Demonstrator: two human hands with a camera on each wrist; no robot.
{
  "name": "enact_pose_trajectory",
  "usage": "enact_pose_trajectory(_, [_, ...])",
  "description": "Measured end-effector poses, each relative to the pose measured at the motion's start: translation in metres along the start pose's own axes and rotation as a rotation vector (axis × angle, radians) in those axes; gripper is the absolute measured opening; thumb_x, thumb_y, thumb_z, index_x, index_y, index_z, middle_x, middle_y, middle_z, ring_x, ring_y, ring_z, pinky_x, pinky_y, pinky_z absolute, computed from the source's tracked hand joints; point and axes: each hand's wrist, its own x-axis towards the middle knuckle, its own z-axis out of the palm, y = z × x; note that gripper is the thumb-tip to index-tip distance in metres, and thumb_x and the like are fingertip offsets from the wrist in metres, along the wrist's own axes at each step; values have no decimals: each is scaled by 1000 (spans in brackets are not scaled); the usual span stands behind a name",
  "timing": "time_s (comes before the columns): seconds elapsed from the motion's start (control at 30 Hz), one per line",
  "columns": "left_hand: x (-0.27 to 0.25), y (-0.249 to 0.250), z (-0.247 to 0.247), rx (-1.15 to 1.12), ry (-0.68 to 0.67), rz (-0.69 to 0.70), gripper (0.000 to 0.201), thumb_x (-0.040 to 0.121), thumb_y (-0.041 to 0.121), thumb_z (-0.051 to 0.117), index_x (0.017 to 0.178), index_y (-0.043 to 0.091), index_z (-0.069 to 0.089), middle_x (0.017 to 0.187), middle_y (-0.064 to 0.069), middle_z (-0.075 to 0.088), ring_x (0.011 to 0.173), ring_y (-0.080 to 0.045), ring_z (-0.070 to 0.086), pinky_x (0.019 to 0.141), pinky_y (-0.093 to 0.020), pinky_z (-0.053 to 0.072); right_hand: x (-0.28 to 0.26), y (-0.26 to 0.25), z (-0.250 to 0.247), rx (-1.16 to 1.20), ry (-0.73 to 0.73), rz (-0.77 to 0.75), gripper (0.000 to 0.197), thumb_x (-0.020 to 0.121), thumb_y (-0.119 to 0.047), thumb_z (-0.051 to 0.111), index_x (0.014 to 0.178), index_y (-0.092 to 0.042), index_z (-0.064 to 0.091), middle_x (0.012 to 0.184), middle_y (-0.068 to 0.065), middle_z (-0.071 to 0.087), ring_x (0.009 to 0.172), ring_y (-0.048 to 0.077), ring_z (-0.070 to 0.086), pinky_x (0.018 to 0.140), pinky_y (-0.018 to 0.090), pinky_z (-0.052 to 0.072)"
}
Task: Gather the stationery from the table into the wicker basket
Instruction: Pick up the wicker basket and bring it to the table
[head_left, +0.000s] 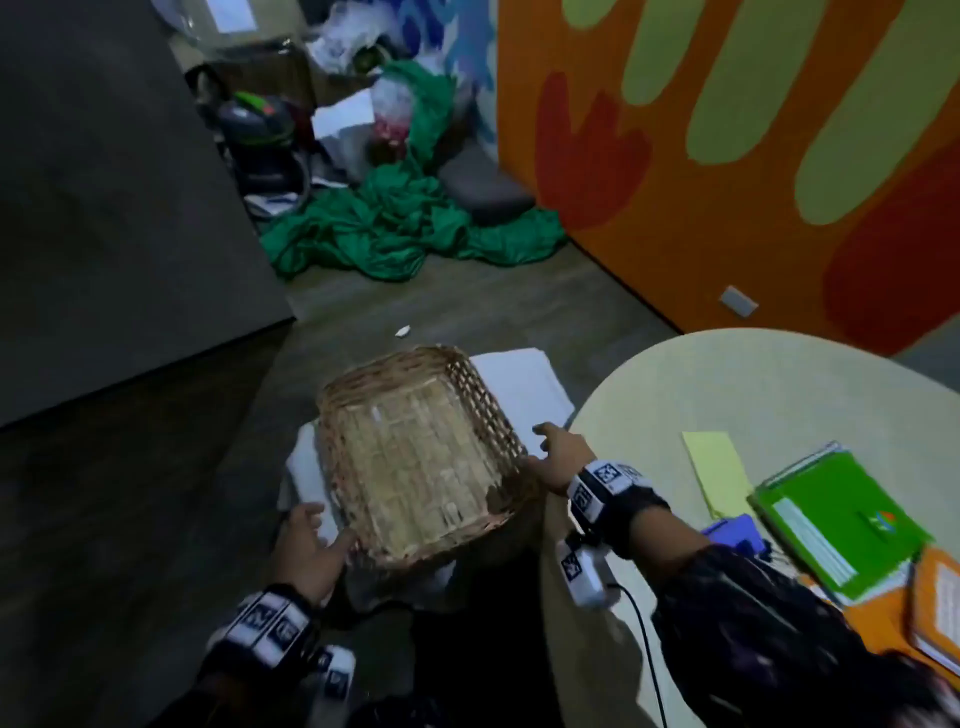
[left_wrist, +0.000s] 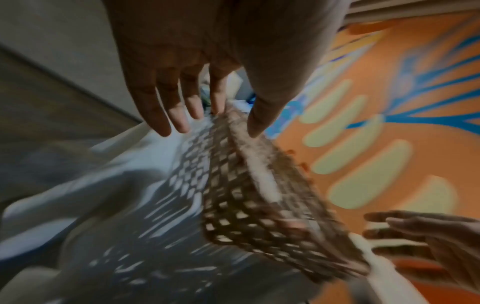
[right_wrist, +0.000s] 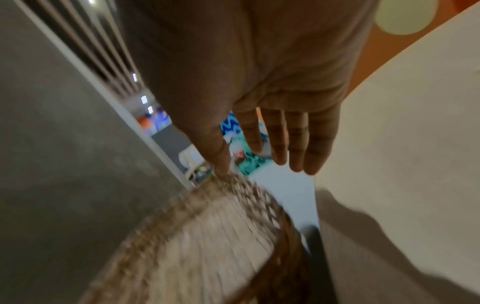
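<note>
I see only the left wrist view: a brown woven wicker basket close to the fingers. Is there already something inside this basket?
Observer: No. The head view shows the brown woven wicker basket empty.
Operator: Where is the stationery, then?
Observer: On the round beige table to the right: a green notebook and a yellow paper sheet, among others.
Operator: Does the right hand grip the basket?
Observer: No. In the right wrist view the right hand has straight fingers; only its thumb touches the rim.

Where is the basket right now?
In the head view, the basket sits left of the table, on white cloth, between both hands.
</note>
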Motion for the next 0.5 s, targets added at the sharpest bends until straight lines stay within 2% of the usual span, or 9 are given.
enact_pose_trajectory(0.1, [8,9,4,-28,-52,-54,68,85,26,63,141,8,29,137,-19,50,122,-34,52,103,-41,40,16,-8,23,-36,-70,74,58,88,-29,58,137,-6,37,126,22,58,111,36,58,86,37,48])
enact_pose_trajectory(0.2, [24,9,4,-62,-70,-37,71,85,27,61,145,19,23,137,-16,53,120,-32,54,104,-45,43,21,-8,41,-30,-57,124,48,87,-22,56,129,-6,39,120,25,59,106,39,59,82,39,48])
enact_pose_trajectory(0.3, [28,14,2,-133,-136,-1,60,89,22,52,143,32,28,133,-9,56,111,-25,57,102,-44,46,21,-7,48,-1,-59,133,53,86,-10,53,135,-11,33,119,26,59,106,40,58,83,40,48])
enact_pose_trajectory(0.37, [21,20,3,-160,-182,53,54,92,14,47,142,29,32,131,-8,55,107,-20,55,99,-39,46,14,-5,46,21,-33,124,55,85,-5,50,137,-14,33,120,26,58,107,40,58,85,41,49])
enact_pose_trajectory(0.43, [12,24,3,-238,-197,74,53,93,8,47,141,26,35,130,-11,54,105,-23,55,93,-41,48,1,-3,39,41,-9,107,54,84,-6,51,136,-15,36,122,25,59,108,40,58,87,41,49])
enact_pose_trajectory(0.5, [7,27,-3,-313,-201,75,49,92,5,50,136,24,38,132,-15,52,102,-27,55,81,-39,49,-20,4,24,79,22,78,55,84,-7,51,136,-16,38,123,24,59,109,39,58,90,41,49])
